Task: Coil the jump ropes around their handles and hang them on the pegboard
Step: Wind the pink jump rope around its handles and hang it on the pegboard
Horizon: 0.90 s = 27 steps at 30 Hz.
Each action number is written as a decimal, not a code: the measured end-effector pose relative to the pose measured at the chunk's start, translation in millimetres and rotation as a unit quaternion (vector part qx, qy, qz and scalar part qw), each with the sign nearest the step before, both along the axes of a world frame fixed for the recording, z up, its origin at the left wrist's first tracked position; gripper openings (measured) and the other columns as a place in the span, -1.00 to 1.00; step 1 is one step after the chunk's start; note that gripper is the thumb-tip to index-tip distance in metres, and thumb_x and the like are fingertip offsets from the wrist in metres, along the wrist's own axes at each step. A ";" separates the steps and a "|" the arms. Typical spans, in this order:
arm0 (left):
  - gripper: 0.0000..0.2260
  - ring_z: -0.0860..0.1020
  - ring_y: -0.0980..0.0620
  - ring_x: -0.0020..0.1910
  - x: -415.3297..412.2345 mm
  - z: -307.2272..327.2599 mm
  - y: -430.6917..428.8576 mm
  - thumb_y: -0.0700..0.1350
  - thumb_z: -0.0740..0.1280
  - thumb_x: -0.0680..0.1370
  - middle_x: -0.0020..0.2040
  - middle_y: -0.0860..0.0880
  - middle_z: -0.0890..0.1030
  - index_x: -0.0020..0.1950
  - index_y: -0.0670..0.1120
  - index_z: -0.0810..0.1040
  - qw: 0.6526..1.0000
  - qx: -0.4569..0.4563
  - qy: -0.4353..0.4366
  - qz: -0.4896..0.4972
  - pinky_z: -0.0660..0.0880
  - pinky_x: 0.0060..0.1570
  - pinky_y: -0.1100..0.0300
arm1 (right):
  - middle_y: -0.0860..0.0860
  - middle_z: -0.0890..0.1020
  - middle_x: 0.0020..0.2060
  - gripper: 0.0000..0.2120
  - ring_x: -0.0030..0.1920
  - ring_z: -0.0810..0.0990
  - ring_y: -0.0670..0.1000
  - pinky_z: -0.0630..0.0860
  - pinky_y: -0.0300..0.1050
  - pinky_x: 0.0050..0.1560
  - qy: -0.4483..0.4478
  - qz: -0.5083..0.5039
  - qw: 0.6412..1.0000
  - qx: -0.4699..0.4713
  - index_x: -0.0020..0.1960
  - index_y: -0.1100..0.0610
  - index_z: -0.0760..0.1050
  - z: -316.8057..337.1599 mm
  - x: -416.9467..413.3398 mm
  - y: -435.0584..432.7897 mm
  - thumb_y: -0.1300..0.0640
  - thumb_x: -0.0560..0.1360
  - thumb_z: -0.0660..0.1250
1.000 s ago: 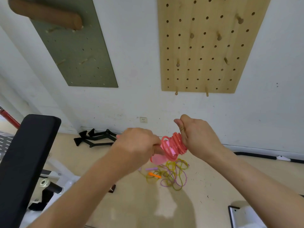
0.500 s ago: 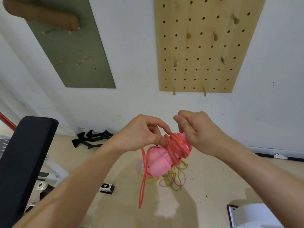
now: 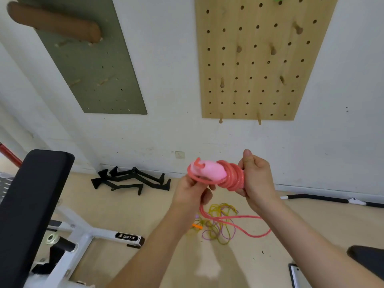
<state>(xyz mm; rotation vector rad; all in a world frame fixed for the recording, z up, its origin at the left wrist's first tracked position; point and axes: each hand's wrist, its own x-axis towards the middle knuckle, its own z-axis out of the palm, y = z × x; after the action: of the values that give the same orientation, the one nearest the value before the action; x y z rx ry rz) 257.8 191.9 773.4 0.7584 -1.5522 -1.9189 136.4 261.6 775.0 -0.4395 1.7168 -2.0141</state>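
Note:
My right hand [image 3: 256, 179] grips the pink handles [image 3: 212, 170] of a jump rope, held level and pointing left, with several turns of pink rope [image 3: 232, 176] wound round them. My left hand [image 3: 192, 191] pinches the free rope just below the handles. A loose length of pink rope [image 3: 245, 227] hangs down and trails to the right. A tangled yellow and purple jump rope [image 3: 218, 224] lies on the floor below my hands. The wooden pegboard [image 3: 259, 59] with several pegs hangs on the wall above.
A grey-green pegboard [image 3: 93, 65] with a brown roll [image 3: 54, 21] hangs at upper left. A black padded bench [image 3: 27, 204] on a white frame stands at left. Black cable handles [image 3: 133, 179] lie by the wall. A black bar [image 3: 324, 199] lies on the floor at right.
The handles have swung up from hanging to lying level. My left hand dropped below them and now pinches the rope. The loose rope swings out to the right.

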 end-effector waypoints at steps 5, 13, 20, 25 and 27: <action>-0.80 0.36 0.11 -0.54 8.3 -13.7 10.4 -0.21 0.12 0.63 -0.31 0.01 0.50 -0.07 -0.05 0.51 0.971 -0.205 -0.121 -0.023 0.31 -0.48 0.26 | 0.03 0.29 -0.67 -0.53 -0.68 0.28 -0.01 0.22 -0.29 -0.54 0.020 -0.088 0.995 0.036 -0.40 0.18 0.28 -14.5 -7.0 -6.0 0.08 0.66 0.04; -0.62 0.36 -0.01 -0.73 26.1 -5.0 14.8 -0.09 0.65 -0.06 -0.65 -0.03 0.38 -0.38 -0.09 0.57 0.580 -0.712 -0.390 -0.067 0.26 -0.66 0.32 | 0.04 0.44 -0.48 -0.73 -0.40 0.40 0.15 0.20 -0.08 -0.31 0.369 -0.090 0.909 0.169 -0.23 0.14 0.40 -13.2 -11.6 1.6 0.18 0.63 0.11; -0.63 0.43 -0.01 -0.64 39.4 25.6 8.8 -0.13 0.63 -0.03 -0.58 0.02 0.43 -0.49 -0.01 0.45 0.532 -0.762 -0.349 -0.118 0.27 -0.60 0.31 | -0.06 0.23 -0.57 -0.69 -0.48 0.25 0.16 0.14 -0.06 -0.38 0.495 -0.051 0.838 0.223 -0.28 0.14 0.22 -2.9 -8.9 6.6 0.10 0.62 0.13; -0.85 0.57 -0.02 -0.30 30.6 66.7 -5.5 0.02 0.49 0.36 -0.32 0.01 0.56 -0.20 0.00 0.59 0.586 -0.738 -0.285 -0.175 0.46 -0.33 0.15 | -0.03 0.26 -0.62 -0.70 -0.60 0.28 0.21 0.15 -0.13 -0.48 0.606 -0.004 0.769 0.205 -0.27 0.07 0.15 15.2 -2.2 12.1 -0.01 0.60 0.08; -0.81 0.57 0.03 -0.14 25.1 85.8 -11.2 0.07 0.45 0.40 -0.18 0.02 0.63 -0.06 0.03 0.64 0.670 -0.646 -0.299 -0.212 0.47 -0.09 0.11 | 0.05 0.37 -0.62 -0.71 -0.61 0.37 0.20 0.17 -0.18 -0.51 0.644 0.047 0.742 0.181 -0.28 0.07 0.20 18.6 4.7 16.1 -0.02 0.57 0.06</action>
<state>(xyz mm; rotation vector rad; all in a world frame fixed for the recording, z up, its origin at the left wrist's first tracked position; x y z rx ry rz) 282.9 180.7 859.2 0.3111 -3.0300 -0.2424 141.1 277.6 793.7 -2.0390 2.5923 -1.1160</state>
